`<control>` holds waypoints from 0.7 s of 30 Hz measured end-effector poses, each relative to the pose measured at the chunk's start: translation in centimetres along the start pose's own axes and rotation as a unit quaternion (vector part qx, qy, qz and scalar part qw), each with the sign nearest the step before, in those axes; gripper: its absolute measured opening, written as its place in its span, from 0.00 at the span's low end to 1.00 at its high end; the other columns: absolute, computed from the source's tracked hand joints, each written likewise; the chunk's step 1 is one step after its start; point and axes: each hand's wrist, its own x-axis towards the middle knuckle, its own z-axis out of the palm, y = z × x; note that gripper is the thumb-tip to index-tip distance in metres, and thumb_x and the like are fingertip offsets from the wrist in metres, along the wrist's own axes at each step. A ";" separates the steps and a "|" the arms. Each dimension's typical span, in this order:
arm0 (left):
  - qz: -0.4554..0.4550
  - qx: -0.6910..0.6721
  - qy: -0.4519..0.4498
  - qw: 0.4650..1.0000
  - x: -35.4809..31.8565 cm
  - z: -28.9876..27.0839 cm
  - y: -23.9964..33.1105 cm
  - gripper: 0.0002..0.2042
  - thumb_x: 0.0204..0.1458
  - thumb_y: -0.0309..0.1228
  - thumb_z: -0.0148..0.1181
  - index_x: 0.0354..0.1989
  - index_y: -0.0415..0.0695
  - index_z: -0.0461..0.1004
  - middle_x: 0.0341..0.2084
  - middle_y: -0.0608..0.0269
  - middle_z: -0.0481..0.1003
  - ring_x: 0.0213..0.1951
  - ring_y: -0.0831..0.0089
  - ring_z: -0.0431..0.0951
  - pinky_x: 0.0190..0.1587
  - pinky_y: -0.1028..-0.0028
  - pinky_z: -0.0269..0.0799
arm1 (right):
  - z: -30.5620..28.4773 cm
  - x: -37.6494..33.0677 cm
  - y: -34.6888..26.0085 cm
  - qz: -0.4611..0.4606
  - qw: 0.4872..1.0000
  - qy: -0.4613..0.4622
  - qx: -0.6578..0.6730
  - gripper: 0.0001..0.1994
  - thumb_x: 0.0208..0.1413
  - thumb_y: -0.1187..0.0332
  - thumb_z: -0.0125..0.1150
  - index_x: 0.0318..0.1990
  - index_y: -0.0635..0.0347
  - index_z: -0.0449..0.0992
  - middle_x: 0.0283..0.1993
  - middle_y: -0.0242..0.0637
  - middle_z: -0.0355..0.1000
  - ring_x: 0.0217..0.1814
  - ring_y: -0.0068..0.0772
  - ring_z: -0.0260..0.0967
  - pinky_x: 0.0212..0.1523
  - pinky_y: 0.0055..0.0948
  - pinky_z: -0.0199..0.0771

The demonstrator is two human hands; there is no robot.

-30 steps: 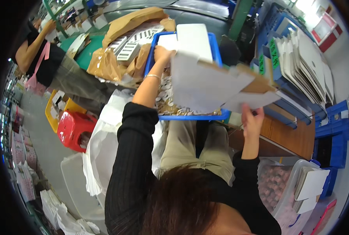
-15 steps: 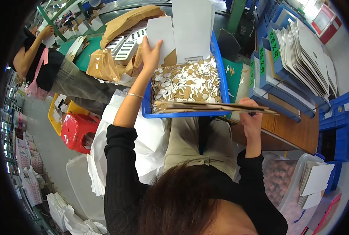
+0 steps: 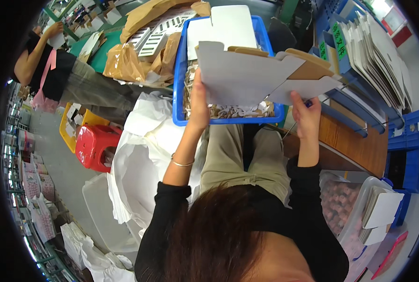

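Matt cardboard sheet (image 3: 247, 77), glossy plastic crate (image 3: 179, 70)

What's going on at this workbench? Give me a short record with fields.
Left hand: holds the left edge of a flat white die-cut carton blank
Right hand: holds the blank's right flap
Under the blank: blue plastic crate of shredded paper
Right side: wooden table, blue racks of flat blanks
Left side: red stool, another person's arm
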 end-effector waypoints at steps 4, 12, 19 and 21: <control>0.002 0.043 -0.003 0.999 -0.1 0.1 -0.5 0.27 0.62 0.46 0.31 0.64 0.41 0.51 0.61 0.50 0.56 0.61 0.60 0.56 0.61 0.66 0.48 | -0.1 0.8 -0.8 -0.105 0.993 0.005 -0.045 0.17 0.51 0.71 0.63 0.46 0.62 0.66 0.23 0.30 0.66 0.12 0.12 0.46 0.12 0.12 0.42; -0.007 0.067 0.068 0.995 -0.9 1.7 -0.4 0.25 0.61 0.39 0.38 0.64 0.42 0.50 0.63 0.51 0.52 0.63 0.59 0.52 0.63 0.68 0.43 | -0.2 1.5 -2.2 -0.177 0.982 -0.026 -0.066 0.22 0.51 0.68 0.63 0.52 0.60 0.63 0.34 0.35 0.68 0.15 0.13 0.48 0.13 0.12 0.45; -0.032 0.066 0.072 0.995 -1.2 2.0 -0.8 0.24 0.59 0.37 0.41 0.62 0.41 0.52 0.61 0.49 0.54 0.58 0.59 0.56 0.60 0.68 0.49 | 0.2 1.9 -2.2 -0.146 0.985 -0.008 -0.095 0.20 0.50 0.68 0.64 0.48 0.63 0.65 0.33 0.36 0.69 0.14 0.13 0.48 0.12 0.13 0.44; -0.042 0.085 0.057 0.994 -1.5 2.1 -0.9 0.24 0.59 0.37 0.42 0.62 0.40 0.52 0.60 0.49 0.54 0.57 0.59 0.57 0.58 0.67 0.50 | 0.2 1.8 -2.1 -0.102 0.994 -0.009 -0.048 0.19 0.50 0.68 0.64 0.47 0.64 0.66 0.31 0.36 0.69 0.14 0.14 0.49 0.11 0.13 0.44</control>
